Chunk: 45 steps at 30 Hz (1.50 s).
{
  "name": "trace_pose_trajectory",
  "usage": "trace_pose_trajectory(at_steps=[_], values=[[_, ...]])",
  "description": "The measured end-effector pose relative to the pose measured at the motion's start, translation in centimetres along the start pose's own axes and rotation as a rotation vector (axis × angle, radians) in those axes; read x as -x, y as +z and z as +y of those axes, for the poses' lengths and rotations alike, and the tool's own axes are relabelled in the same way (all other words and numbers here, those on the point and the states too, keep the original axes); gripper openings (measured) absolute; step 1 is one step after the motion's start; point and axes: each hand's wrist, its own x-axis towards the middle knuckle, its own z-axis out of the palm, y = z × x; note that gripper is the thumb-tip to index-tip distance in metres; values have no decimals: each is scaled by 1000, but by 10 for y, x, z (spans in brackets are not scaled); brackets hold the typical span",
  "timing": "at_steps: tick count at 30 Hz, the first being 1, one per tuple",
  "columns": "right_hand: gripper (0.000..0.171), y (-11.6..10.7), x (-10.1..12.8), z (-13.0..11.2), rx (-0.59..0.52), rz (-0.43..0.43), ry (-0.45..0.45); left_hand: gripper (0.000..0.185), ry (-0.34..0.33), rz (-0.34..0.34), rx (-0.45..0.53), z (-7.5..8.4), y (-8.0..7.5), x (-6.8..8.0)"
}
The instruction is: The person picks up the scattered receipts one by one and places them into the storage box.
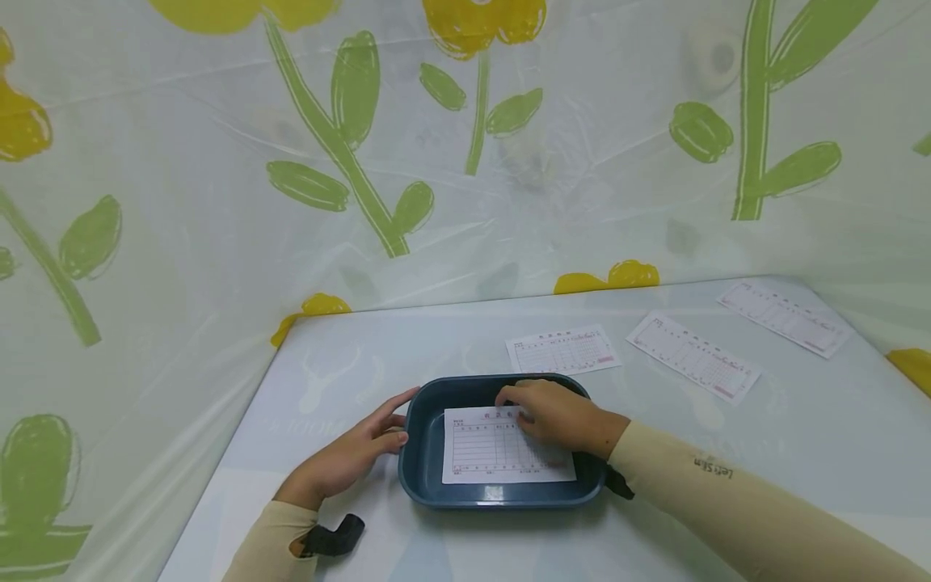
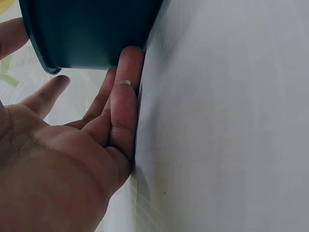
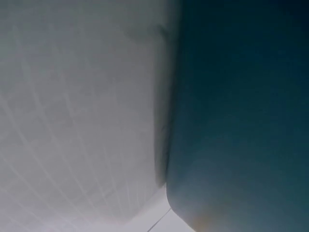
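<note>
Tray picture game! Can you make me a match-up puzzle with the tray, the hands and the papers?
Things:
1. tray
2. left hand
3. right hand
4. paper

Places:
a. lying inside the tray
b. on top of the paper
c. on the table, dark blue
d. touching the tray's outer side

Pairs: 1-c, 2-d, 3-b, 4-a
</note>
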Motion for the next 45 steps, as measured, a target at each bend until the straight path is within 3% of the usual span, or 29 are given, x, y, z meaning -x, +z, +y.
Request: trace_pose_trajectory(at_steps=[9,24,32,38,45], values=[[36,2,1,1,130,-11,-44,60,-13,13,0,0,0,-2],[27,5,2,0,292,30,-121,60,-16,24,-1,1,-2,-3],[22,5,3,0,303,54,-176,65,21,2,2,-1,-2,-2],[20,6,5,2,275,96,-199,61,5,-1,8,0,0,0],[18,3,9,4,94,146,-149,60,7,1,4,2,0,2]])
